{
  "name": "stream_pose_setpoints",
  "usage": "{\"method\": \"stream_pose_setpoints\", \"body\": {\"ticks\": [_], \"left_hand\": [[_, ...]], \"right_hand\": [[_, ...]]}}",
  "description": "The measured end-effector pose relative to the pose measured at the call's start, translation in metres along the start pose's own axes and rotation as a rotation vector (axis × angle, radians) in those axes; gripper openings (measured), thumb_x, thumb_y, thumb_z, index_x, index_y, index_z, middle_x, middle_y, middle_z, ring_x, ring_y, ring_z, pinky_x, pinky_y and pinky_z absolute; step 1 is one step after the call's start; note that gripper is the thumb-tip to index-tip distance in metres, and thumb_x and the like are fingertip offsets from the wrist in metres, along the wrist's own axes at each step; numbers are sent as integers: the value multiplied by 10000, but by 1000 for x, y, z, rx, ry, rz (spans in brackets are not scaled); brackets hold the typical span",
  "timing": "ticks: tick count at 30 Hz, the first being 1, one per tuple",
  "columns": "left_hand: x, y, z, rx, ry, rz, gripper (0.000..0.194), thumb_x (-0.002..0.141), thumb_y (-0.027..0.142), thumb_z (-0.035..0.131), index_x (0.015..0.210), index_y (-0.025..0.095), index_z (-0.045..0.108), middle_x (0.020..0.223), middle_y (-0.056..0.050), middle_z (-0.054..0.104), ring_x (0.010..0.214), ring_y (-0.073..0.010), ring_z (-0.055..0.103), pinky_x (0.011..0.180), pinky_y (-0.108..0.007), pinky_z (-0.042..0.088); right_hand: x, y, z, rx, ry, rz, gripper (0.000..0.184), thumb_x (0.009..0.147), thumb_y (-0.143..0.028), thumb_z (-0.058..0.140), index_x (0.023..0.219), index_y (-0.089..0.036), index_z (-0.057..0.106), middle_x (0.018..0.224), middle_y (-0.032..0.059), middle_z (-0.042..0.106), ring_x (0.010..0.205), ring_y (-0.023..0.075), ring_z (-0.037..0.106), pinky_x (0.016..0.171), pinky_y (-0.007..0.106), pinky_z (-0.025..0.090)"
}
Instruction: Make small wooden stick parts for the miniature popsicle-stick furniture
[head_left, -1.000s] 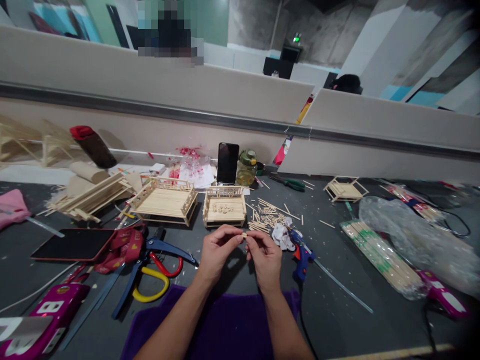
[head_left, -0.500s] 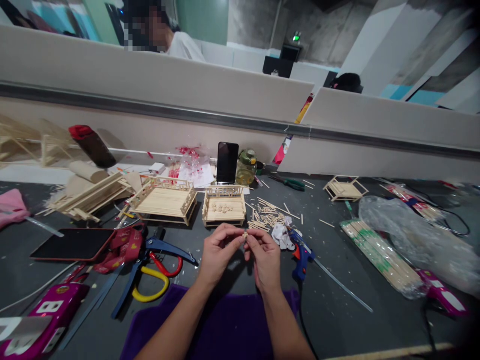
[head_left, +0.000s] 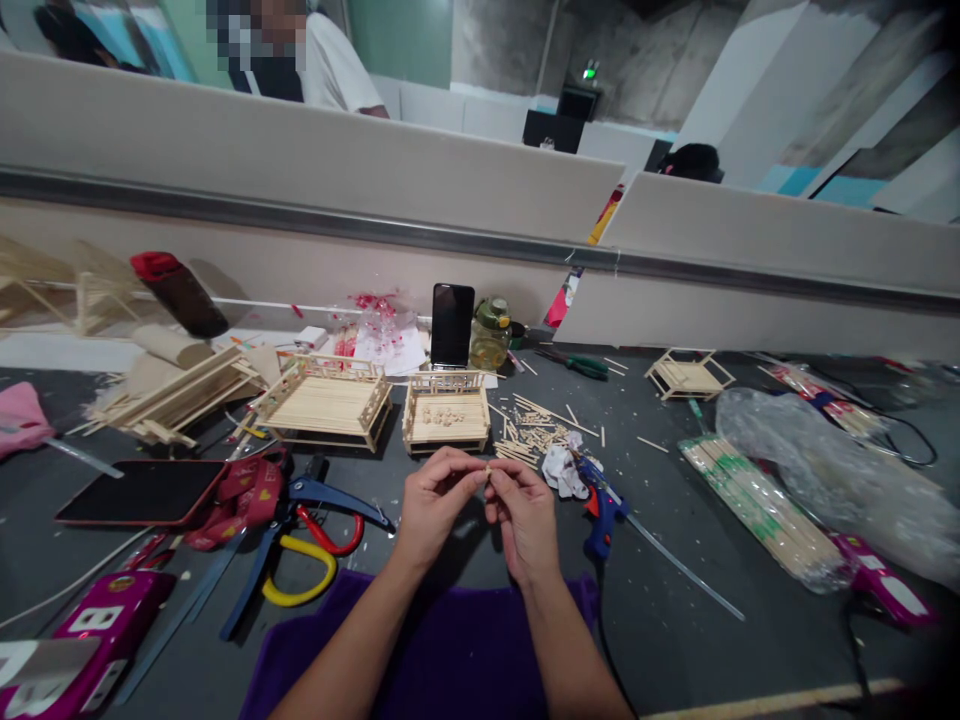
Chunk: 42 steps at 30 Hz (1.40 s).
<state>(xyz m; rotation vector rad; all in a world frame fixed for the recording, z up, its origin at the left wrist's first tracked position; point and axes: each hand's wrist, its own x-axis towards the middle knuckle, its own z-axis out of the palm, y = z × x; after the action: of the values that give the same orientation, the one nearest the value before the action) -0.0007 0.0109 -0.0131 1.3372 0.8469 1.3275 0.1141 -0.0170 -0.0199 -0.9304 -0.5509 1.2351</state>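
My left hand [head_left: 442,505] and my right hand [head_left: 523,508] meet above the front of the table, fingertips pinched together on a tiny pale wooden piece [head_left: 488,470]. Its exact shape is too small to make out. Just beyond them stands a small bed-like model [head_left: 448,428] built of wooden sticks, with several small wooden bits lying on its top. A larger stick model [head_left: 322,400] is to its left. Behind my right hand lie cut wooden sticks [head_left: 529,432] in a loose heap, with crumpled white paper [head_left: 564,472] beside a blue hot glue gun [head_left: 601,510].
Blue-handled cutters [head_left: 262,560] and yellow-and-red-handled scissors [head_left: 304,597] lie left, near a tablet-like dark device [head_left: 142,490]. A phone [head_left: 451,325] stands upright beside a green-lidded bottle [head_left: 491,335]. Bagged sticks [head_left: 765,510] are on the right. A purple cloth [head_left: 457,660] lies in front.
Both hands stay pinched together in nearly the same place, with the small piece between the fingertips. Beyond the partition, a person has shifted and stands more upright. The view has moved slightly.
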Motion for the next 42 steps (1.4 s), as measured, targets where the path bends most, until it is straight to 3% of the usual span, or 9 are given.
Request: {"method": "stream_pose_setpoints", "body": {"ticks": [6,12,16,20,25,30,35,39,42], "left_hand": [[0,-4,2,-91,44,-71,262,732,228,758,993,215,741,903,-31,611,841,-157,598,746,-258,484],[1,-5,2,-26,48,-10,162,728,234,757,886,197,772,846,-38,610,818,-153,587,717,-242,476],[3,-1,-3,-133,102,-124,195,728,252,759,913,189,760,935,-62,699,828,-164,630,756,-271,497],[7,3,-10,-278,210,-232,261,718,275,769,959,176,746,907,-61,744,713,-138,650,732,-283,521],[11,4,-11,-411,232,-262,336,694,256,790,1008,160,718,832,-39,738,653,-104,639,689,-252,534],[9,0,-6,-565,214,-343,239,680,222,803,879,142,698,801,-26,729,622,-82,636,659,-222,546],[9,-4,-3,-681,223,-470,280,650,193,821,899,132,710,836,-32,727,635,-76,639,657,-207,563],[10,-6,-4,-700,224,-503,302,641,185,827,917,126,719,837,-37,723,630,-71,633,643,-195,562],[10,-8,-5,-679,211,-505,304,639,204,828,915,135,720,835,-36,721,624,-74,626,632,-200,554]], "right_hand": [[1,2,0,153,-15,114,179,678,-244,799,818,-181,708,675,-21,629,543,62,510,399,125,380],[0,4,2,112,-5,109,193,666,-268,806,807,-181,707,665,-21,631,544,71,524,393,132,382],[4,-7,-6,-125,73,-34,220,703,-334,769,833,-169,702,761,21,679,579,93,544,415,162,404],[8,-25,-28,-396,165,-155,246,738,-393,715,867,-185,684,766,15,673,546,104,510,420,194,380],[1,-30,-46,-1140,32,-241,140,833,-310,587,827,-209,684,696,9,644,609,162,554,572,264,400],[-7,-10,-39,-1727,-107,-237,158,888,-198,511,830,-217,656,823,43,656,739,185,612,617,263,354],[-8,4,-35,-1823,-149,-247,130,887,-165,532,854,-209,649,855,55,657,775,179,623,617,253,333],[-7,0,-39,-1790,-205,-254,109,878,-220,585,795,-234,655,800,10,666,750,157,628,615,240,335],[-3,-5,-41,-1771,-165,-255,136,900,-254,562,811,-230,662,823,20,668,759,163,627,615,245,336]]}}
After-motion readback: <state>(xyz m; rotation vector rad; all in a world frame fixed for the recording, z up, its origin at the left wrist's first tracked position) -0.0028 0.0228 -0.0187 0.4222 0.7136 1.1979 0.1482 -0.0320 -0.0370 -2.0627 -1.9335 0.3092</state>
